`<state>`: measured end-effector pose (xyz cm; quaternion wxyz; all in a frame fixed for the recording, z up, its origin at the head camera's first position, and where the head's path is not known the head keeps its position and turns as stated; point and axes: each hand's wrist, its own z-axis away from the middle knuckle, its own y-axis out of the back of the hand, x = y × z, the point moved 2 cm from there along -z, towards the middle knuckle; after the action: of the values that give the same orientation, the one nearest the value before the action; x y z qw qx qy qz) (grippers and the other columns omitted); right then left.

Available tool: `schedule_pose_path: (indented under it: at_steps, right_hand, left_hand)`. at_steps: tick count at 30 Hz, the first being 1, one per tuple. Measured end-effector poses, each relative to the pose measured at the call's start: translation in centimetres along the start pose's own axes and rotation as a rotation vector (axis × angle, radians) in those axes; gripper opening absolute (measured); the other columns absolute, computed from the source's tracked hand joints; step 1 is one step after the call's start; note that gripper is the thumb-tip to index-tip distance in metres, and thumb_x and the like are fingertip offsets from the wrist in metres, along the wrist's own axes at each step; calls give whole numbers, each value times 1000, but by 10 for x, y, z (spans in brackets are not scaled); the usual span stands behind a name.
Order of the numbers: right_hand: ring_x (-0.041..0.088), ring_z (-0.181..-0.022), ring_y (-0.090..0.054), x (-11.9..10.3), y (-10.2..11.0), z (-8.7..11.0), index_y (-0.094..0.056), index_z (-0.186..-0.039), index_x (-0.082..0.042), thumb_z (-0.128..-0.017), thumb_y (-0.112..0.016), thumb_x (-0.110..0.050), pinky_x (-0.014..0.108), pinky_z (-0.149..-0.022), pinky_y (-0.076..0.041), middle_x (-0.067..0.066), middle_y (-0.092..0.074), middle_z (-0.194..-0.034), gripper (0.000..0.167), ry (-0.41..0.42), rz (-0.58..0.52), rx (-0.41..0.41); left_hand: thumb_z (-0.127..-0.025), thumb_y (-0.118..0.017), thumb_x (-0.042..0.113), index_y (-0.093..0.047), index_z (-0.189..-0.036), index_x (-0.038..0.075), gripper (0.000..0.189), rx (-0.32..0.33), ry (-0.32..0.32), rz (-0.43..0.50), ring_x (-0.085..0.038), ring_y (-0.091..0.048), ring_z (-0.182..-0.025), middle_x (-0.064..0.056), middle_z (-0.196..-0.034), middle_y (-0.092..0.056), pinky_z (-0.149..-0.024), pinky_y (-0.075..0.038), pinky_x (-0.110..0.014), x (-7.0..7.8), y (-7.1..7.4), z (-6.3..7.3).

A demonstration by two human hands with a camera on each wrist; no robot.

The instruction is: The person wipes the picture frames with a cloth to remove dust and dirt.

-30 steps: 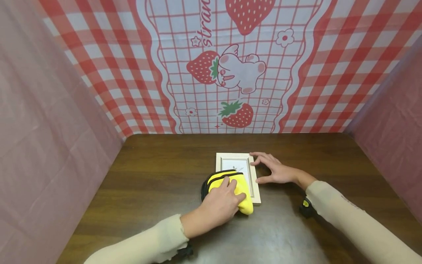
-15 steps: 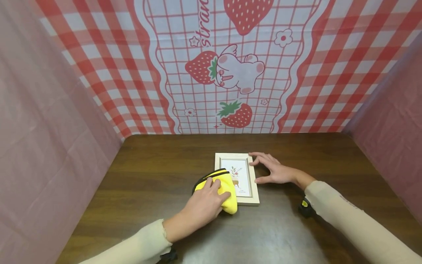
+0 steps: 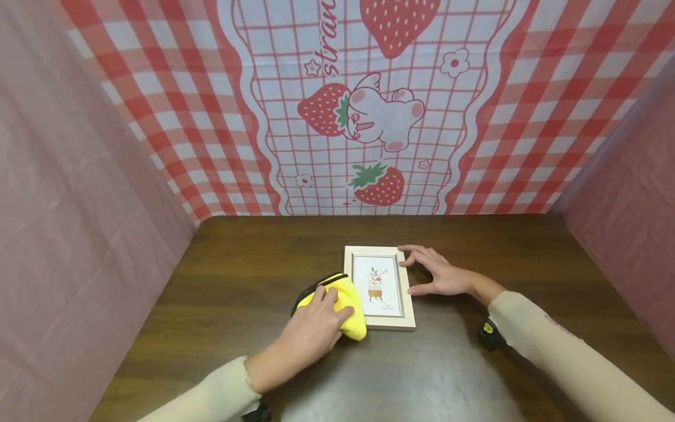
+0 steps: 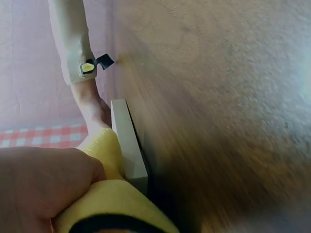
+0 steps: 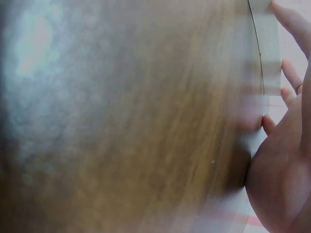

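A cream picture frame [image 3: 408, 313] lies flat on the table, its print of a plant in a brown pot facing up. My left hand [image 3: 311, 331] grips a folded yellow cloth [image 3: 352, 308] with black edging, fingers bent into it. That cloth covers the frame's lower left border and hangs over onto the wood. In the left wrist view the cloth [image 4: 104, 150] bulges beside the frame's side [image 4: 127, 141]. My right hand [image 3: 442, 276] rests at the frame's right border, fingertips near the top corner and thumb lower down. The right wrist view shows fingers [image 5: 291, 75] against the frame's edge [image 5: 268, 53].
The brown wooden table [image 3: 253, 264] extends around the frame. At its back hangs a red-and-white strawberry cloth [image 3: 369, 117]. Pink curtains close off the left side [image 3: 89, 176] and the right side [image 3: 627, 193].
My left hand and the yellow cloth have slid left across the frame, uncovering most of the print. My right hand stays at the right border, and the frame has barely moved.
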<state>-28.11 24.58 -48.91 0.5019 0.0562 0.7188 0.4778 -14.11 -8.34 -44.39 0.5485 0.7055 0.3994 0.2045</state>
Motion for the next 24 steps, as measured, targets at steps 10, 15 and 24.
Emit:
schedule_pose_path:
  at_steps: [10, 15, 24]
  right_hand:
    - [48, -158, -37, 3, -2, 1, -65, -128, -22, -93, -91, -40, 89, -126, -10, 20, -44, -174, 47, 92, 3, 54]
    - [46, -159, -36, 6, -1, 0, -64, -130, -23, -93, -90, -42, 88, -126, -11, 18, -43, -175, 48, 102, 4, 52]
    - [53, -160, -34, -2, 0, 1, -65, -128, -22, -92, -91, -38, 90, -128, -8, 23, -41, -176, 47, 38, -7, 22]
  left_hand:
    - [-89, -93, 24, -78, -119, 28, 34, 44, -60, 17, -23, -57, -99, -8, -110, -68, -54, -58, -27, -2, -2, 1]
    - [-93, -91, 25, -79, -118, 29, 28, 31, -77, 14, -23, -56, -100, -8, -111, -68, -52, -55, -25, 3, -3, -7]
    - [-100, -85, 26, -81, -120, 30, 21, -8, -126, -11, -22, -53, -99, -7, -114, -64, -46, -50, -23, 24, -12, -26]
